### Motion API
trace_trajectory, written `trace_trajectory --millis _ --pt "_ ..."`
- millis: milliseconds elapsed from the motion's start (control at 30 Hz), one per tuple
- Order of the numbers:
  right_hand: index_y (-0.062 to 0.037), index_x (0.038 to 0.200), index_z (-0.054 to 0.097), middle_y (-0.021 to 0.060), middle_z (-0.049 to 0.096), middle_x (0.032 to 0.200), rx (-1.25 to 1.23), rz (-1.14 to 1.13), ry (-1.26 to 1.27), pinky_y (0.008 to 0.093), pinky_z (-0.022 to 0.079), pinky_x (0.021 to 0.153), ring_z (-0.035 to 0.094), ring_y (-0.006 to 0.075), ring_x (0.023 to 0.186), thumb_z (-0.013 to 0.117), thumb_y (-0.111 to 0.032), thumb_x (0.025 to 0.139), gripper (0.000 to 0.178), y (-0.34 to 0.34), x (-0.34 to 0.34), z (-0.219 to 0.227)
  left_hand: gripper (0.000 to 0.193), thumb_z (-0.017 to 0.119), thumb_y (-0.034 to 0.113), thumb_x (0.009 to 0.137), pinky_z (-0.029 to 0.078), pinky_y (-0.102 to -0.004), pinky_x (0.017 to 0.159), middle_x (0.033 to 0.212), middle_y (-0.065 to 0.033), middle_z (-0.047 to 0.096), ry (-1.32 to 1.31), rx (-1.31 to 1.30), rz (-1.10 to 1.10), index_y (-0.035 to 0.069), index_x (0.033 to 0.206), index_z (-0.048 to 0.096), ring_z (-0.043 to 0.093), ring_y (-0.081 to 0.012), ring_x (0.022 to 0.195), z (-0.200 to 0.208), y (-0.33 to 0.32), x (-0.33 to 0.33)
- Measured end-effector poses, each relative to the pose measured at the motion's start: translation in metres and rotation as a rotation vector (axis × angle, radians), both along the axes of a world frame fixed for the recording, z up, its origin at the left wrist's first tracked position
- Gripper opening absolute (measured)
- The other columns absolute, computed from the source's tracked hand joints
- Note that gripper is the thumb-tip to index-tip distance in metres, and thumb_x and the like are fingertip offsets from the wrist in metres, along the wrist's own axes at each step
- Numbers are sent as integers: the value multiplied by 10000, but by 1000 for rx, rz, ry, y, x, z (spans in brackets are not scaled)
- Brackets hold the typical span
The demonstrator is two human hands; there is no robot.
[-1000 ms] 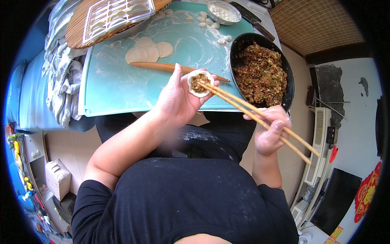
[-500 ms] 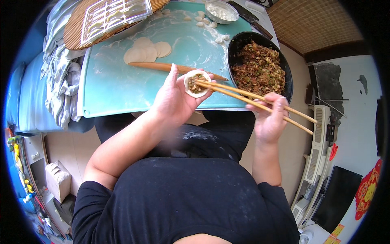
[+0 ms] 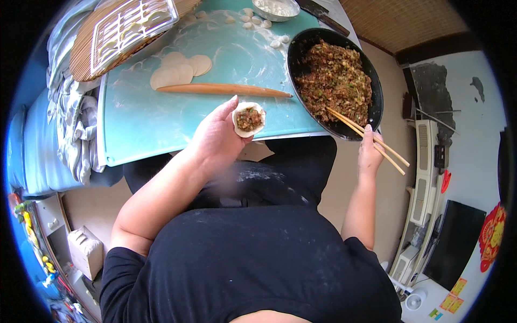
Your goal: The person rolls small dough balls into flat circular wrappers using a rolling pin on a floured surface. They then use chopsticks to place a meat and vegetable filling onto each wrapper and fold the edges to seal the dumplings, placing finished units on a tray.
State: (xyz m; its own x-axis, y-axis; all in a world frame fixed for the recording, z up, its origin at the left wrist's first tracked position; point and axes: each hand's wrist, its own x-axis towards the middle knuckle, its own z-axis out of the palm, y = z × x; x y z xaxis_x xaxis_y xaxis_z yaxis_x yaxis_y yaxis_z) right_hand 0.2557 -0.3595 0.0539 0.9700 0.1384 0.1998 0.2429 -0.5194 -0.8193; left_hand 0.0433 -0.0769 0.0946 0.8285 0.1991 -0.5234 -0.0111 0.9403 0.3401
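Note:
In my left hand (image 3: 219,131) rests a round dumpling wrapper (image 3: 237,119), cupped in the fingers near the table's front edge. Meat and vegetable filling (image 3: 249,119) lies heaped in its middle. My right hand (image 3: 369,153) grips a pair of wooden chopsticks (image 3: 360,131); their tips touch the minced filling (image 3: 339,81) inside a black pan (image 3: 291,69). Beyond my left hand a tapered wooden rolling pin (image 3: 226,90) lies crosswise. Its left end meets several flat dough wrappers (image 3: 177,71), which overlap one another.
A teal mat (image 3: 126,129) dusted with flour covers the table. Small dough pieces (image 3: 256,21) lie near a bowl of flour (image 3: 277,8) at the back. A knife (image 3: 323,16) sits behind the pan. At the back left, a plastic tray of dumplings (image 3: 132,32) stands on a woven mat (image 3: 81,54).
My right hand has carried the chopsticks away from the wrapper, rightward to the pan, where their tips now meet the filling. The wrapper in my left hand holds a fuller mound.

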Motion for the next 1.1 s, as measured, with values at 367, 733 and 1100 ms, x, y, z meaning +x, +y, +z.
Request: trace_trajectory --millis 367,733,1100 --pt "-61 702 545 -13 472 505 395 -127 521 189 276 338 422 72 369 587 -466 847 432 -13 -25 1 389 410 240 953 511 -382 878 1240 -214 496 -39 45 -111 -47 1215 423 528 -301 1112 -5 0 -2" --pt "-85 926 644 71 573 911 -46 819 -484 319 465 703 558 222 799 741 -98 690 256 79 -107 57 470 347 364 967 435 -461 952 1258 -207 485 -261 -126 -262 -6 1250 413 503 -320 1151 7 -10 -3" --pt "-151 846 677 19 568 971 -81 991 -971 311 462 702 537 211 865 710 -109 600 251 123 -112 54 334 412 298 960 431 -386 914 1104 -111 579 -277 -126 -167 31 1139 504 555 -224 1017 8 -18 -14"
